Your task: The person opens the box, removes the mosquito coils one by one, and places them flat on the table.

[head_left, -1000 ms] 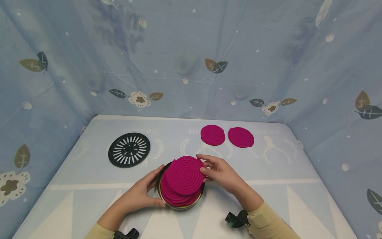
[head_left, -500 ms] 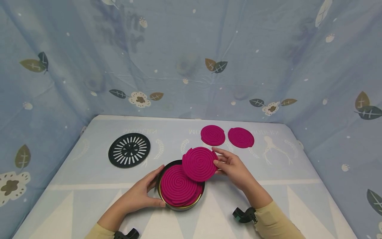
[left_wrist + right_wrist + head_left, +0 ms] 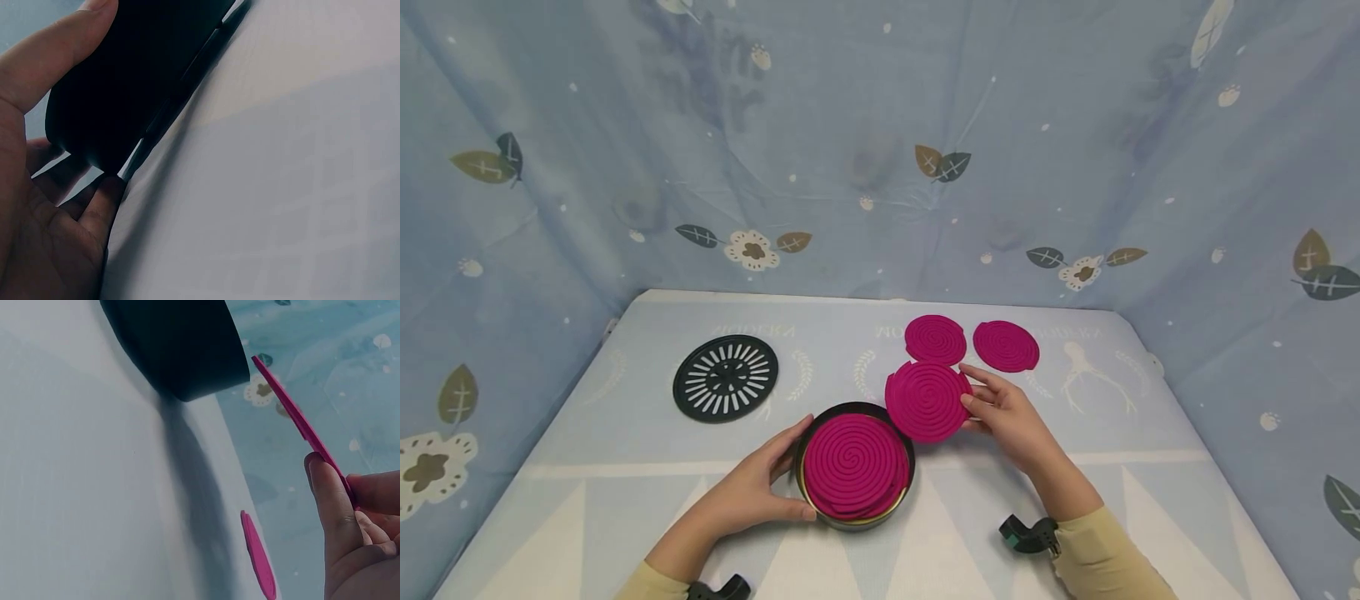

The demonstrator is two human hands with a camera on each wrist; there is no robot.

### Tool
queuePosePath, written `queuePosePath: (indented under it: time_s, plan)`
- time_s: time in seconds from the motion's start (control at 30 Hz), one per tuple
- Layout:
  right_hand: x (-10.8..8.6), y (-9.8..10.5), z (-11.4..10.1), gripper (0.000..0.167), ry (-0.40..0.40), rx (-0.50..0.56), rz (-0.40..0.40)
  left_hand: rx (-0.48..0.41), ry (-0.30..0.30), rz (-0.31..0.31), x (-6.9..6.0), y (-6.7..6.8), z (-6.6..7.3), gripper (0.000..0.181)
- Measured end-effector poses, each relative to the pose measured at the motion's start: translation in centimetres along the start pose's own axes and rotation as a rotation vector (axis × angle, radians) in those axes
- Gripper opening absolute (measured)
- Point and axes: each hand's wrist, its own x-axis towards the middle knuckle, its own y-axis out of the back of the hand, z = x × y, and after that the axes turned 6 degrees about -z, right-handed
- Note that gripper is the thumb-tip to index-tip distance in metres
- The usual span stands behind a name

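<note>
My right hand (image 3: 1009, 419) pinches a magenta mosquito coil (image 3: 928, 402) by its right edge, thumb on one face and fingers behind. The coil is lifted beside the tin's far right rim; in the right wrist view the pinched coil (image 3: 300, 422) shows edge-on and tilted, apart from the dark tin (image 3: 181, 350). More magenta coils (image 3: 853, 460) lie stacked inside the round dark tin (image 3: 852, 526). My left hand (image 3: 763, 485) holds the tin's left side, thumb in front and fingers behind. In the left wrist view, thumb and fingers curve round its dark wall (image 3: 144, 69).
Two more coils (image 3: 936, 338) (image 3: 1006, 346) lie flat side by side at the back of the table. A round black slotted lid (image 3: 726, 378) lies at the back left. Blue patterned cloth (image 3: 880, 150) hangs behind and beside the table.
My right hand has moved the pinched coil right and away from me, off the top of the stack and past the tin's rim. My left hand and the tin have stayed put.
</note>
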Motion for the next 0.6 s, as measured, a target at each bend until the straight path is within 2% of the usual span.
queuePosePath:
  time_s: [0.13, 0.33, 0.6]
  plan:
    - [-0.1, 0.7, 0.1, 0.059, -0.001, 0.014, 0.017, -0.005, -0.004, -0.007, 0.0, 0.0, 0.0, 0.119]
    - [-0.1, 1.7, 0.1, 0.059, 0.011, 0.036, 0.056, 0.004, 0.024, -0.006, 0.1, 0.0, 0.2, 0.121]
    - [-0.3, 3.5, 0.2, 0.059, 0.029, 0.041, 0.107, 0.005, 0.021, 0.002, 0.1, 0.0, 0.2, 0.122]
